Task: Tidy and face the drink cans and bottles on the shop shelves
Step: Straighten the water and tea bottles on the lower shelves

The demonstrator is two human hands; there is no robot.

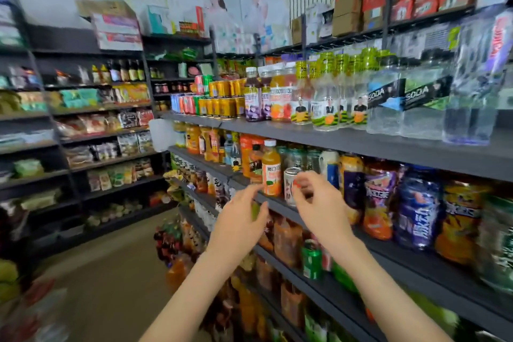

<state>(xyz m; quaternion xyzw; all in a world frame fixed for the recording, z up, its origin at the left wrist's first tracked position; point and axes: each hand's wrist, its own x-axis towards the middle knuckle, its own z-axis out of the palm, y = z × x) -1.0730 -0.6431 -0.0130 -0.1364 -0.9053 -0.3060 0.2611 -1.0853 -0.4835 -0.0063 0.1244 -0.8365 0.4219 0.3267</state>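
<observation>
Orange juice bottle [270,172] upright, frame centre, on middle shelf [402,261] | pale can [291,189] just right of it | left hand [238,219] loosely spread, fingertips beside bottle base | right hand [322,203] fingers curled round can

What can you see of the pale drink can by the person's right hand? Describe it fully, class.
The pale can is a slim, metal-looking cylinder, white-silver with red-pink markings too blurred to read, and its silvery top rim shows. It stands upright near the front edge of a dark shelf, close beside an orange juice bottle. The right hand curls its fingers against the can's side, apparently gripping it, and hides part of it.
</observation>
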